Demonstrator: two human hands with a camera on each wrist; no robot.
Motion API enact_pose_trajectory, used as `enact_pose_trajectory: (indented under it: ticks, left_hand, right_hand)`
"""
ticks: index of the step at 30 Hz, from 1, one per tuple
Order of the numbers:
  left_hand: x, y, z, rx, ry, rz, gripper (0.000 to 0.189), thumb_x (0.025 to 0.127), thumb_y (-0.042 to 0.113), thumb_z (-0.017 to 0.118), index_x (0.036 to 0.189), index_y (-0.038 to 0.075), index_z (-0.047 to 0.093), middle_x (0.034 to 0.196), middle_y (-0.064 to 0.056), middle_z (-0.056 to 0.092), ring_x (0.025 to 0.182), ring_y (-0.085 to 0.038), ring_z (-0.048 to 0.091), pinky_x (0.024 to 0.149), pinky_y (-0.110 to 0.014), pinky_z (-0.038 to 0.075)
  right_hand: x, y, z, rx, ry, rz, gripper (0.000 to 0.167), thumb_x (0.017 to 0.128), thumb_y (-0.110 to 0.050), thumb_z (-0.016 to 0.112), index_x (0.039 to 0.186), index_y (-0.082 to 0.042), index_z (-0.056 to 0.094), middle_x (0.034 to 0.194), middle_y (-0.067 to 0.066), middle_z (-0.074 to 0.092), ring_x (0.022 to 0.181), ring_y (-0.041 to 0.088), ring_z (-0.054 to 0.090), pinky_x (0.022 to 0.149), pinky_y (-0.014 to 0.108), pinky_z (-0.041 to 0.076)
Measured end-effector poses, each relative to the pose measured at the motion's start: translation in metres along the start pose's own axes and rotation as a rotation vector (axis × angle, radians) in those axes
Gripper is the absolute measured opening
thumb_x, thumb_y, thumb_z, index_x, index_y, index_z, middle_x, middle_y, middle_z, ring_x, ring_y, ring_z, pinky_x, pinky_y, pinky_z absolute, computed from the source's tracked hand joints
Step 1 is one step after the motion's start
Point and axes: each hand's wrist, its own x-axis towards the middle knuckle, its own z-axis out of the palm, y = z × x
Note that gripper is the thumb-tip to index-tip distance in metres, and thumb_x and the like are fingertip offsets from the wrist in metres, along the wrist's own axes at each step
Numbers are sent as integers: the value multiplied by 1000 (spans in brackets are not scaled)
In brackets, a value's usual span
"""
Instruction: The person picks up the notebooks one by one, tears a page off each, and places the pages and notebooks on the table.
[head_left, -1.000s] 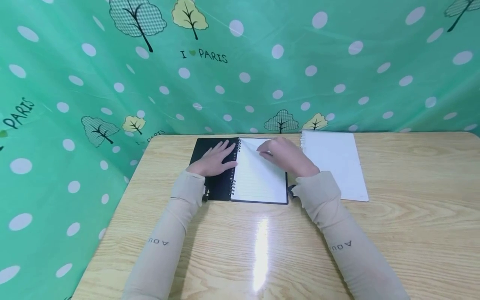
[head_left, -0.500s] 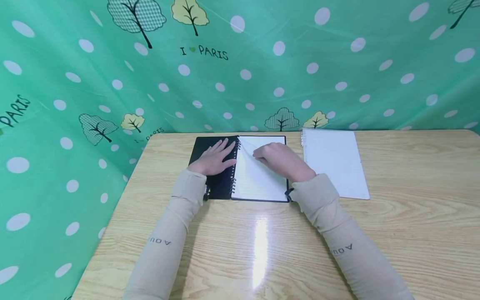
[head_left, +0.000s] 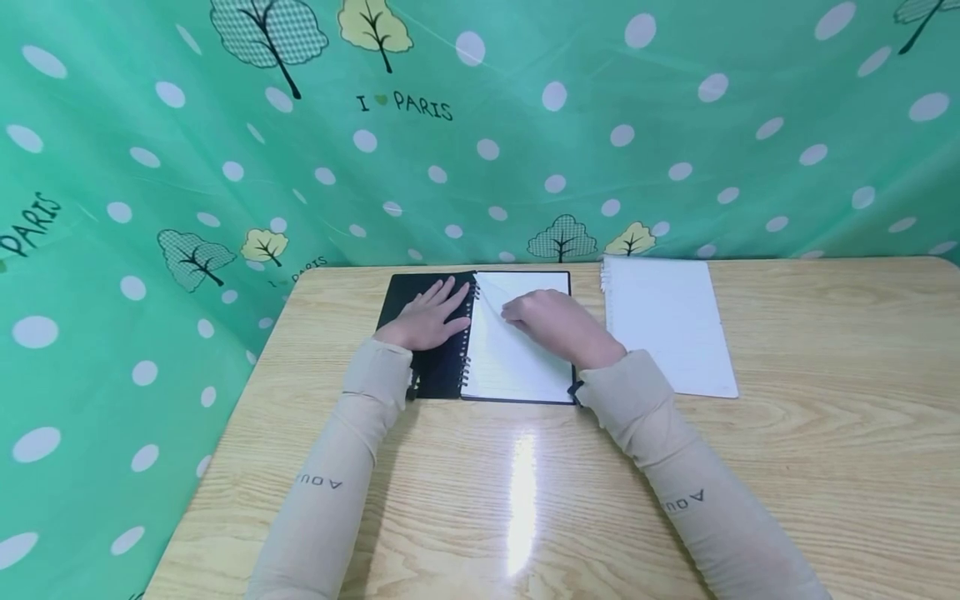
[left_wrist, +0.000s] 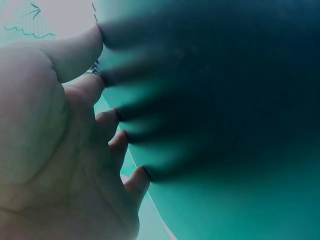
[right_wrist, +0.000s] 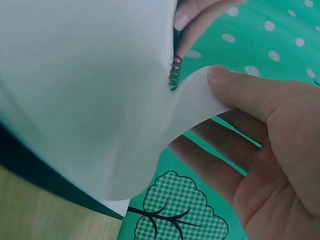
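Observation:
A spiral notebook lies on the table, with its black cover (head_left: pixel 438 379) folded out to the left and a lined white page (head_left: pixel 517 371) facing up on the right. My left hand (head_left: pixel 429 321) rests on the cover, fingers spread, the thumb reaching the wire binding (head_left: pixel 465 367). In the left wrist view, the left hand's (left_wrist: pixel 75 130) fingertips touch the dark cover. My right hand (head_left: pixel 562 325) pinches the upper part of the top page and holds it bent up. The curled page (right_wrist: pixel 192 102) shows under the thumb in the right wrist view.
White paper (head_left: pixel 667 329) with a ragged, perforated left edge lies right of the notebook. The wooden table (head_left: pixel 450 500) ends at a green polka-dot cloth (head_left: pixel 420 183) behind and to the left.
My right hand has moved left toward the binding and slightly nearer the person, drawing the page along. My left hand has stayed on the cover.

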Motion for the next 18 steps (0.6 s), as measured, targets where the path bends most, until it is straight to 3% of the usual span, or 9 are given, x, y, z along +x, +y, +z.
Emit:
enact_pose_trajectory:
  ticks: [18]
  left_hand:
    - [2, -1, 2, -21, 10, 1, 66, 107, 44, 31, 161, 16, 5, 167, -11, -4, 154, -32, -7, 123, -56, 3]
  right_hand:
    - [-4, -3, 6, -102, 40, -90, 23, 102, -6, 53, 110, -6, 75, 118, 11, 72, 108, 28, 69, 94, 37, 56]
